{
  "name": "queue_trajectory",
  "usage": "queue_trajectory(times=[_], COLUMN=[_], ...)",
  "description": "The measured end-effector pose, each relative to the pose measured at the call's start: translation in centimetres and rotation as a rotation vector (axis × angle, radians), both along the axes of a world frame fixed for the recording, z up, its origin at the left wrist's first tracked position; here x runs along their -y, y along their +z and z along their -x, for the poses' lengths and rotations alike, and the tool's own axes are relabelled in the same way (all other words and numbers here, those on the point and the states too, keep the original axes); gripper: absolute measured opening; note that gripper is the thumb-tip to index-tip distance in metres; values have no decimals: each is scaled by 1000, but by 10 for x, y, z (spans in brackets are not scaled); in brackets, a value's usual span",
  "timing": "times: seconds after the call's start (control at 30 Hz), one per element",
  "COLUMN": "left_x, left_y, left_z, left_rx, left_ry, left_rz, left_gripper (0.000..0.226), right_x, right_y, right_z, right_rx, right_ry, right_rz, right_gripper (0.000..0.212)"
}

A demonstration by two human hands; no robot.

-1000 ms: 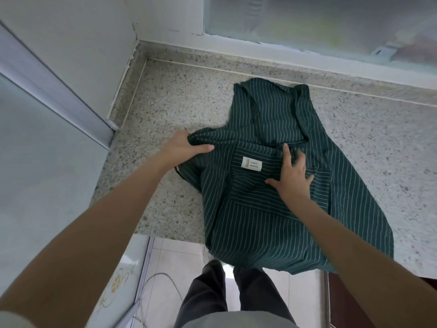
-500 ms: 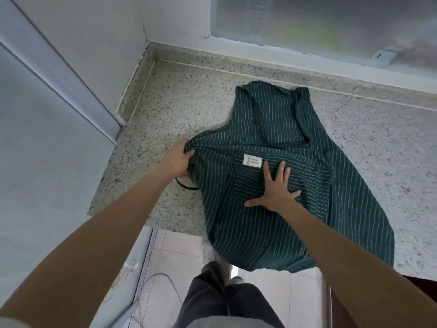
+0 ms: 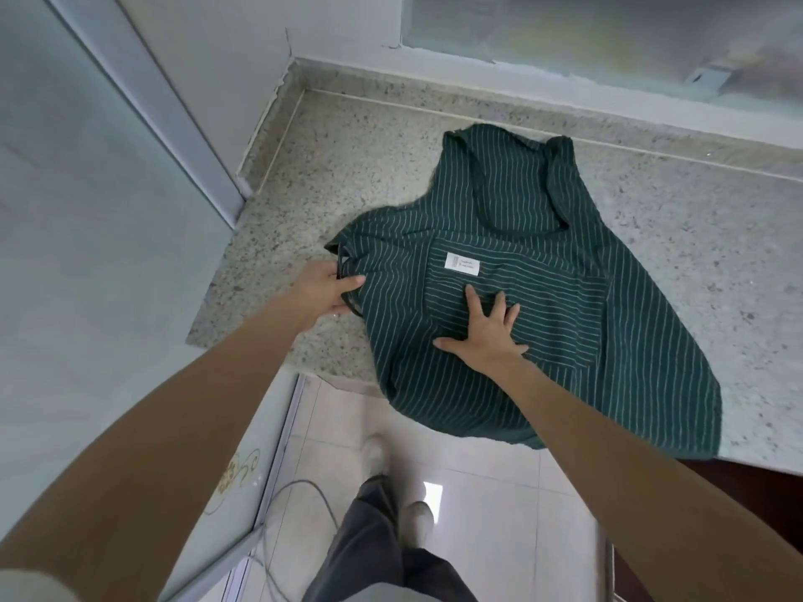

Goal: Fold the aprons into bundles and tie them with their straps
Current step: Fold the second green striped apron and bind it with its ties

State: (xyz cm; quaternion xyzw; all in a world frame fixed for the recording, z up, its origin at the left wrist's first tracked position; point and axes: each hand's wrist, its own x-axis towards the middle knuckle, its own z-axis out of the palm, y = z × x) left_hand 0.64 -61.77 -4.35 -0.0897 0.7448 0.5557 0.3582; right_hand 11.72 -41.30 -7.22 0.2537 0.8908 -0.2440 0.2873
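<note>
Green striped apron (image 3: 543, 271) spread on the counter (image 3: 717, 254), hem over the front edge. Left hand (image 3: 326, 293) pinching its left side and strap (image 3: 347, 293); right hand (image 3: 486, 336) pressed flat, fingers wide.

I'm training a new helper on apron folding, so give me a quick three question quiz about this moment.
1. True or false: the dark green pinstriped fabric apron lies wholly on the speckled granite counter.
2. Which hand presses flat on the apron's pocket?
3. The small white label sits: A) beyond the right hand's fingertips, B) under the left hand, C) on the floor.

Key:
1. False; its near edge hangs off the counter.
2. The right hand; the left hand grips the apron's left edge.
3. A.
</note>
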Motion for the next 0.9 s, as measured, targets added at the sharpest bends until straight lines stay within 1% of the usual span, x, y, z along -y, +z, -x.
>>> queue_trajectory(times=[0.07,0.13,0.3,0.33,0.37,0.4,0.47,0.5,0.53,0.57,0.63,0.67,0.7,0.77,0.8,0.9], left_x=[-2,1,11,13,16,19,22,25,26,31,36,38,40,41,40,37], left_y=[-1,0,6,8,12,16,20,21,21,18,10,7,6,6,6,13], left_z=[-4,-3,3,5,6,6,4,1,-1,-5,-9,-12,-15,-18,-21,-27], left_rx=[-130,-308,-572,-582,-551,-499,-279,-162,-103,-85,-112,-129,-165,-291,-349,-484], left_ry=[-49,-125,-279,-287,-288,-281,-306,-339,-402,-460,-476,-445,-428,-475,-469,-417], left_rz=[26,99,312,328,328,288,174,123,106,124,170,188,229,352,374,367], left_gripper=[25,26,41,46,48,44,31,31,32,30,27,29,36,48,49,41], right_x=[3,1,-14,-16,-16,-15,-6,2,9,19,32,36,38,37,36,35], right_y=[-3,-4,1,1,3,4,11,12,14,12,4,1,-1,-2,-2,-4], right_z=[-10,-16,-13,-12,-12,-12,-11,-12,-12,-14,-22,-29,-35,-39,-40,-38], right_rx=[78,140,206,209,212,218,229,219,194,174,144,148,167,197,199,195], right_ry=[40,100,141,150,154,153,124,99,71,36,-30,-19,14,65,72,80], right_rz=[22,3,-20,-33,-47,-62,-105,-139,-169,-169,-85,-43,-14,6,7,7], right_gripper=[121,131,140,142,143,143,140,136,131,124,114,115,120,131,134,141])
